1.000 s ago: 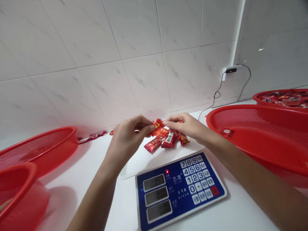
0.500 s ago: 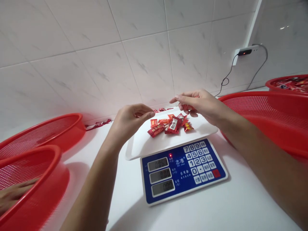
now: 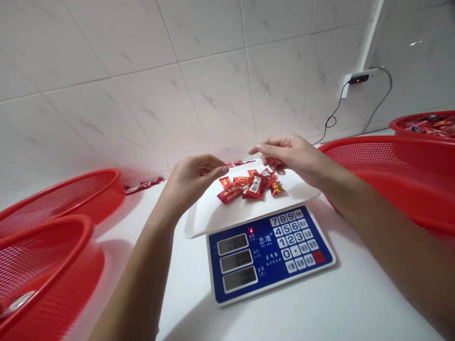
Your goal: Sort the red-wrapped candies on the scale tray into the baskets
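Several red-wrapped candies [image 3: 254,184] lie in a loose pile on the white pan [image 3: 209,220] of a digital scale [image 3: 272,253]. One small candy with yellow lettering [image 3: 277,188] sits at the pile's right side. My left hand [image 3: 195,175] hovers at the upper left of the pile, its fingers curled and thumb tip close to the fingertips; whatever may be inside is hidden. Over the pan's right rear, my right hand [image 3: 284,154] is curled around red-wrapped candies [image 3: 275,161], with the index finger and thumb pointing left.
Red mesh baskets [image 3: 85,237] stand on the left, one with a silvery item [image 3: 17,303] inside. A large red basket [image 3: 391,147] stands at right, and behind it another basket holds many wrapped candies [image 3: 433,125]. Red wrappers [image 3: 147,183] lie by the tiled wall. A cable [image 3: 330,121] hangs from a power strip.
Another person's hand has left the near left basket. My hands have barely moved, the right one slightly leftward in the picture. The last digits on the scale's top display look different.
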### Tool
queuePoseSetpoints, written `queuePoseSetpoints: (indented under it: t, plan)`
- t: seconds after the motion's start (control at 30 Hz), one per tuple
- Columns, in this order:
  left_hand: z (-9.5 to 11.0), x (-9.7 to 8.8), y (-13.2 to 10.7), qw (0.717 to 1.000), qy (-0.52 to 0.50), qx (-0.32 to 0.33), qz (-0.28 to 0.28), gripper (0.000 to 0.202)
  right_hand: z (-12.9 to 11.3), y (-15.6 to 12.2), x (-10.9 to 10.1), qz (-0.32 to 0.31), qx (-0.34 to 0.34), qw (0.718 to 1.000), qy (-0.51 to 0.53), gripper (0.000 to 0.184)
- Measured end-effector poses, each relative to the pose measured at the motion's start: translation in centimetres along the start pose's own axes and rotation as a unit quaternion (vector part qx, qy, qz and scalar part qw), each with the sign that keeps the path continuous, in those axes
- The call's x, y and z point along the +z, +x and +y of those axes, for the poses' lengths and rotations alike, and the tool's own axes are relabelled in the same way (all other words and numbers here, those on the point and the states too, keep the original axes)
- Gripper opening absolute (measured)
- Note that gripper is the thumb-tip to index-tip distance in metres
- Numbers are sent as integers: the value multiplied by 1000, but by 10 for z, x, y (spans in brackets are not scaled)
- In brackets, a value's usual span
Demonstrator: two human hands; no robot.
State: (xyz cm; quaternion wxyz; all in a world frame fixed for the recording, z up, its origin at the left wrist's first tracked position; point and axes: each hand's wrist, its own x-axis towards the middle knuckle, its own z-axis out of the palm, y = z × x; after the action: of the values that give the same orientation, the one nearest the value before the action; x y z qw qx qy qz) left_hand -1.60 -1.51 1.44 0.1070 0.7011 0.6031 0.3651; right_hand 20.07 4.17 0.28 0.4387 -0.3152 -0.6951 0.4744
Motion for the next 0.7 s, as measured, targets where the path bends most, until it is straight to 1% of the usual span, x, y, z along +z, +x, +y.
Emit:
queuePoseSetpoints:
  t: [0.2, 0.27, 0.33, 0.37, 0.4, 0.43, 0.5, 0.53, 0.57, 0.6, 0.7]
  plan:
    - [3, -1, 0, 1000, 3, 2, 1, 24, -6, -3, -3, 18, 7, 1000, -1, 20]
    - [3, 0, 0, 1000, -9, 10, -7, 27, -7, -2, -5, 40, -4, 999, 8, 20]
    - [1, 5, 1, 999, -28, 25, -13, 33, -8, -1, -8, 71, -20, 997, 1, 23]
    - [0, 8, 2, 999, -30, 31, -17, 39, -8, 0, -9, 84, -20, 996, -29, 24]
    - [-2, 12, 3, 999, -22, 33, -28, 47, -7, 1, -11, 92, -13, 992, -84, 24]
    - [-2, 16, 6, 998, -4, 30, -48, 57, -7, 2, -14, 93, -1, 983, -160, 24]
    - [-3, 23, 13, 994, 38, 14, -105, 77, -6, 3, -18, 78, 33, 946, -312, 24]
    - [-2, 26, 17, 990, 55, 4, -129, 84, -6, 3, -20, 69, 46, 929, -362, 25]
    - [-1, 28, 21, 988, 65, -5, -143, 90, -5, 3, -21, 63, 53, 917, -390, 27]
    - [0, 28, 25, 987, 71, -11, -145, 93, -6, 2, -23, 61, 57, 912, -401, 29]
    - [0, 28, 33, 988, 87, -13, -128, 97, -8, 0, -26, 69, 48, 904, -419, 31]
